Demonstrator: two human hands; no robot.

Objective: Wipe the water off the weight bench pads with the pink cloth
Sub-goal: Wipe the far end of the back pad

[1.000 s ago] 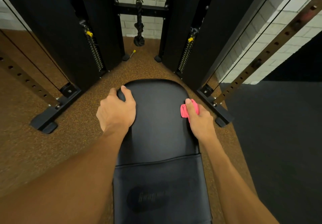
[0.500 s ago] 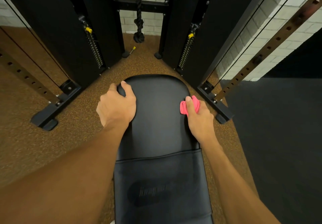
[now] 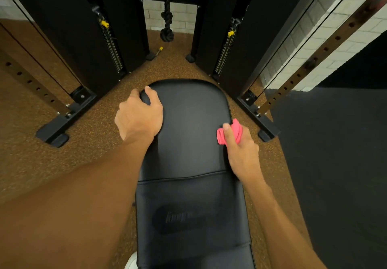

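Note:
A black padded weight bench (image 3: 188,126) runs from the bottom of the view up to a rounded far end. Its far pad meets a nearer pad (image 3: 188,222) at a seam. My left hand (image 3: 139,116) grips the far pad's left corner, fingers curled over the edge. My right hand (image 3: 240,145) holds a bunched pink cloth (image 3: 236,131) against the pad's right edge, thumb on top of the cloth. No water drops can be made out on the pads.
A black cable machine stands close beyond the bench, with weight stacks left (image 3: 109,44) and right (image 3: 226,49), and a rope attachment (image 3: 167,25) hanging between. Steel feet (image 3: 60,126) (image 3: 259,120) flank the bench. Brown speckled floor lies left, dark mat (image 3: 335,164) right.
My right hand with the pink cloth has slid slightly along the pad's right edge. My left hand has kept its grip on the left corner.

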